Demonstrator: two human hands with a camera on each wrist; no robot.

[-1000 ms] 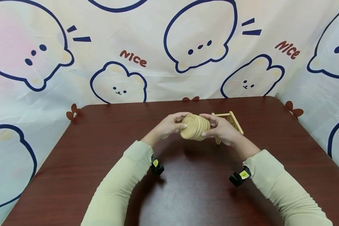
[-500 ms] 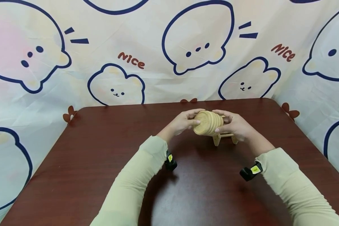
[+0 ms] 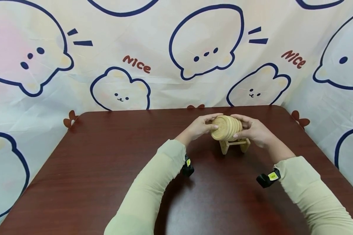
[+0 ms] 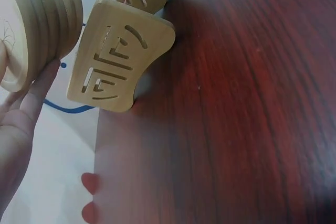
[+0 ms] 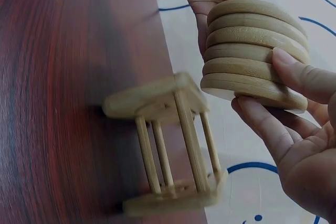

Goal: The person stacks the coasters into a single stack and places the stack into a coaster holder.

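A stack of several round wooden coasters [image 3: 227, 128] is held sideways in the air between both hands. My left hand [image 3: 198, 128] grips its left end, thumb on the flat face of the outermost coaster. On the other end, my right hand [image 3: 256, 131] pinches the stack with thumb and fingers, as the right wrist view shows. Just beneath and behind the stack stands a wooden coaster rack [image 4: 123, 51] with cut-out side panels and thin rods between them. In the head view the stack hides the rack's upper part. A gap shows between stack and rack in both wrist views.
The dark red-brown table [image 3: 129, 169] extends on all sides of the rack, its far edge a short way behind. A pale cloth backdrop [image 3: 164, 88] with cartoon drawings hangs beyond that edge. Black wrist cameras [image 3: 188, 165] sit at both cuffs.
Both hands have carried the coaster stack to the right, from beside the rack to just above and in front of it. The rack remains standing on the table.
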